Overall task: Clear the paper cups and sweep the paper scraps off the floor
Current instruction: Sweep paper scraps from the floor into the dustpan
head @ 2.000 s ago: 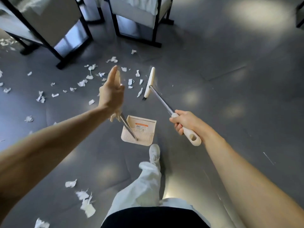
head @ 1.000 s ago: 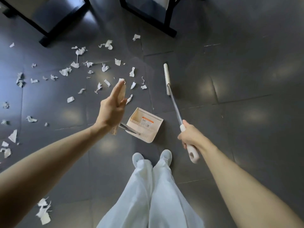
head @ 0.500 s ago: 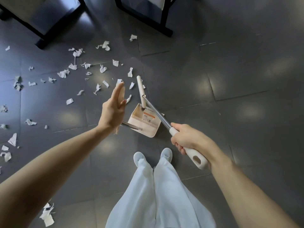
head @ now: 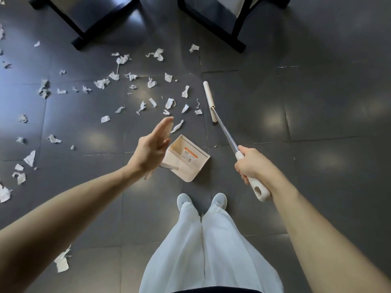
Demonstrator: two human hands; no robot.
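Closest to me are my white trousers point(head: 211, 250) and the two pale shoes point(head: 184, 200), toes pointing at the dustpan point(head: 186, 159), which sits on the dark tiled floor point(head: 317, 123) just ahead of them, mouth facing away toward the mess. Compared with half a second ago the broom point(head: 224, 130) has swung out: its head was right up against the dustpan's mouth then, now it lies on the floor off to the right of it, well clear. My right hand point(head: 251, 166) is wrapped tight round the broom's white grip, fist closed on it. My left hand point(head: 151, 149) is in about the same spot as before, fingers straight and pressed together; the dustpan's handle runs up behind it, but the hand itself covers the contact, so I honestly can't tell how it's gripping. Past the dustpan are the paper scraps point(head: 169, 103), scattered mostly ahead and to the left, a few more down by my left forearm, none inside the dustpan that I can see. At the far end two black chair bases point(head: 213, 24) are cut off by the top edge. No paper cups in view.
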